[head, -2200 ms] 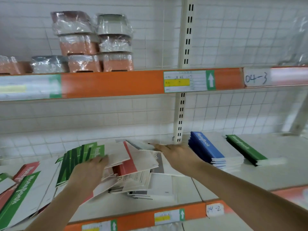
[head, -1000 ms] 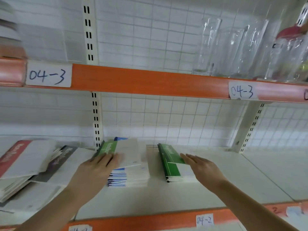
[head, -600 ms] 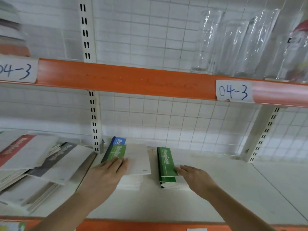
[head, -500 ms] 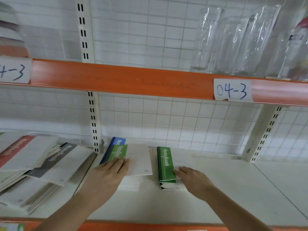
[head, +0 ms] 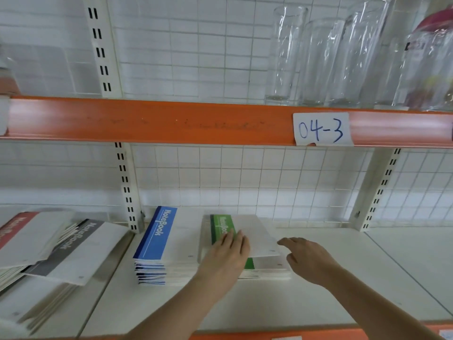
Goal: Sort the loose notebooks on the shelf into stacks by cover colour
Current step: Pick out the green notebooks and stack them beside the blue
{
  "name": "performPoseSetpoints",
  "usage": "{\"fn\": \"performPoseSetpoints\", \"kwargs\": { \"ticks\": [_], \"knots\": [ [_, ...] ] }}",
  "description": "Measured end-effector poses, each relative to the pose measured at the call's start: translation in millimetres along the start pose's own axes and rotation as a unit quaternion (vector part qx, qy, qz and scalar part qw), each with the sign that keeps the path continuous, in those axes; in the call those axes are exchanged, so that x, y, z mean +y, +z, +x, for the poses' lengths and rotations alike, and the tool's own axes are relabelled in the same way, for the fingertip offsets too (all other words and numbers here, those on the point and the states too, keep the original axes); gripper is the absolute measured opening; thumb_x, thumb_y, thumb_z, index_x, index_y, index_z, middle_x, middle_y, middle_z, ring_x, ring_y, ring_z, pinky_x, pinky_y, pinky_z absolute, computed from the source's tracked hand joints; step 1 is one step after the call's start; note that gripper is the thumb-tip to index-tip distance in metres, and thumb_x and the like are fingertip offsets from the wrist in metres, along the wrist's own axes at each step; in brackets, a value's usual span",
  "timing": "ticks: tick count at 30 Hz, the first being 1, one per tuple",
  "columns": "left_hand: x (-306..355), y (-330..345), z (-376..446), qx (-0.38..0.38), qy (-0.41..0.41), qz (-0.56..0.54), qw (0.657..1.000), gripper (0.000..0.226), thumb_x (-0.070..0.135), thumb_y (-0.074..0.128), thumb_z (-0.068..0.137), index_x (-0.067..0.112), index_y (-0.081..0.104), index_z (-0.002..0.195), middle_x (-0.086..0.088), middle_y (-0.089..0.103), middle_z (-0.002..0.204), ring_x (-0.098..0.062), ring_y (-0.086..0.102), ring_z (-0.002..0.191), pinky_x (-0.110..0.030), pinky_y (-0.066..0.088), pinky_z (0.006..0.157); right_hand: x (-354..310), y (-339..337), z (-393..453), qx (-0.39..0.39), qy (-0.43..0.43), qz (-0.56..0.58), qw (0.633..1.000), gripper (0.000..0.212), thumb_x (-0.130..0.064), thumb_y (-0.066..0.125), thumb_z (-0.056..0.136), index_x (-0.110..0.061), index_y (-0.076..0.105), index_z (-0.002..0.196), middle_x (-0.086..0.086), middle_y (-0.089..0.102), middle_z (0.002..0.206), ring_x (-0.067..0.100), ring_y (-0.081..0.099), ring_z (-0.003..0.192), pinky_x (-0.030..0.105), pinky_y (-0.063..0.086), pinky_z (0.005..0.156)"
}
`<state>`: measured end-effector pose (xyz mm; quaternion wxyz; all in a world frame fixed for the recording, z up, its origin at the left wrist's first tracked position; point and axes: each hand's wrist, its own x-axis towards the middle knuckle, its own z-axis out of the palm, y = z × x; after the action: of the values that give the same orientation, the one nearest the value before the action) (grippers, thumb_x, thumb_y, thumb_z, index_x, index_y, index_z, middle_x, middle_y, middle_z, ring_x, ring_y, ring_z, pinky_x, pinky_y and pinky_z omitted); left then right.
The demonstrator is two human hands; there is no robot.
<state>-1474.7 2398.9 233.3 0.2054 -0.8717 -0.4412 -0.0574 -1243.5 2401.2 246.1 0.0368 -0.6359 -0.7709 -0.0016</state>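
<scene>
Left hand (head: pixel 226 256) lies flat, fingers straight and close together, pressing a green notebook (head: pixel 241 231) down onto the green stack (head: pixel 266 266); likely squaring it there, since the top copy sits slightly skewed against those below

Right hand (head: pixel 307 260) hovers just beside the stack's right edge, fingers loosely spread, gripping nothing; placed, I judge, to act as a stop so the pile stays aligned

Blue stack (head: pixel 157 244) stands just left of the green one, spines towards the left, edges fairly even; the two colours kept side by side but apart, so the piles read separately

Loose heap (head: pixel 52 251) further left on the shelf (head: pixel 367 278), past the upright post (head: pixel 127 190): a grey-banded and a red-banded cover on top, fanned and overhanging; unsorted, so the job looks well short of done

Upper shelf beam (head: pixel 171 121) carries a handwritten label (head: pixel 321 130) reading 04-3, with tall clear glasses (head: pixel 318 57) above

Risk: pushing the top copy sideways could drag the thin covers beneath out of line
</scene>
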Motion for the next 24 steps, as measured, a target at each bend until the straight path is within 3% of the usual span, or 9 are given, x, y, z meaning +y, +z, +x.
{"fn": "performPoseSetpoints", "kwargs": {
  "ticks": [3, 5, 7, 9, 12, 18, 22, 24],
  "knots": [
    [14, 8, 19, -0.031, -0.001, -0.033, 0.999, 0.079, 0.020, 0.093, 0.023, 0.005, 0.074, 0.098, -0.014, 0.072, 0.098, -0.032, 0.071, 0.086, -0.035, 0.059, 0.075, 9, -3, -9, 0.014, 0.009, -0.003, 1.000, 0.047, -0.018, 0.037, 0.095, -0.029, 0.039, 0.141, -0.009, 0.049, 0.140, 0.013, 0.049, 0.122, 0.027, 0.043, 0.094],
    [20, 7, 25, -0.072, 0.001, -0.048, 0.996, 0.074, 0.019, 0.089, 0.050, 0.002, 0.064, 0.118, -0.019, 0.064, 0.116, -0.037, 0.063, 0.107, -0.037, 0.052, 0.092, 12, -4, -14, 0.028, 0.009, -0.003, 1.000, 0.048, -0.017, 0.037, 0.094, -0.028, 0.040, 0.141, -0.009, 0.050, 0.139, 0.013, 0.049, 0.122, 0.025, 0.043, 0.094],
    [24, 14, 29, -0.106, 0.011, -0.069, 0.992, 0.061, 0.012, 0.058, 0.088, 0.001, 0.034, 0.143, -0.021, 0.038, 0.145, -0.041, 0.033, 0.135, -0.042, 0.028, 0.114, 15, -4, -17, 0.046, 0.005, -0.001, 0.999, 0.048, -0.016, 0.038, 0.094, -0.028, 0.041, 0.140, -0.010, 0.051, 0.137, 0.012, 0.050, 0.121, 0.025, 0.043, 0.092],
    [27, 19, 32, -0.160, -0.011, -0.106, 0.981, 0.054, 0.017, 0.035, 0.100, 0.003, 0.021, 0.150, -0.019, 0.022, 0.155, -0.040, 0.014, 0.144, -0.044, 0.013, 0.120, 16, -5, -21, 0.056, 0.001, -0.005, 0.998, 0.048, -0.016, 0.038, 0.093, -0.029, 0.041, 0.140, -0.012, 0.051, 0.137, 0.010, 0.050, 0.121, 0.023, 0.042, 0.092],
    [30, 25, 35, -0.187, -0.043, -0.172, 0.966, 0.057, 0.031, 0.022, 0.103, 0.007, 0.014, 0.154, -0.013, 0.010, 0.161, -0.037, 0.001, 0.148, -0.042, 0.007, 0.122, 16, -4, -24, 0.059, -0.004, -0.009, 0.998, 0.049, -0.016, 0.038, 0.093, -0.029, 0.041, 0.140, -0.013, 0.051, 0.137, 0.009, 0.049, 0.122, 0.022, 0.041, 0.093],
    [27, 26, 38, -0.192, -0.043, -0.189, 0.962, 0.061, 0.043, 0.024, 0.101, 0.011, 0.019, 0.153, -0.012, 0.012, 0.161, -0.033, 0.005, 0.149, -0.042, 0.009, 0.120, 12, -2, -25, 0.047, -0.013, -0.004, 0.999, 0.049, -0.015, 0.038, 0.093, -0.029, 0.040, 0.140, -0.012, 0.051, 0.137, 0.009, 0.049, 0.121, 0.021, 0.041, 0.094],
    [9, 19, 23, -0.149, -0.029, -0.169, 0.974, 0.063, 0.047, 0.021, 0.099, 0.010, 0.028, 0.150, -0.011, 0.022, 0.159, -0.026, 0.022, 0.144, -0.040, 0.017, 0.118, 1, -5, -20, 0.060, -0.019, -0.002, 0.998, 0.048, -0.017, 0.037, 0.095, -0.031, 0.038, 0.141, -0.014, 0.049, 0.139, 0.007, 0.049, 0.122, 0.019, 0.040, 0.094],
    [-6, 10, 10, -0.107, -0.025, -0.149, 0.983, 0.073, 0.052, 0.010, 0.091, 0.010, 0.039, 0.143, -0.010, 0.039, 0.149, -0.026, 0.037, 0.134, -0.039, 0.026, 0.114, -8, -6, -16, 0.064, -0.027, -0.001, 0.998, 0.048, -0.018, 0.037, 0.096, -0.031, 0.037, 0.142, -0.013, 0.049, 0.139, 0.007, 0.049, 0.122, 0.019, 0.041, 0.094]
  ]
}}
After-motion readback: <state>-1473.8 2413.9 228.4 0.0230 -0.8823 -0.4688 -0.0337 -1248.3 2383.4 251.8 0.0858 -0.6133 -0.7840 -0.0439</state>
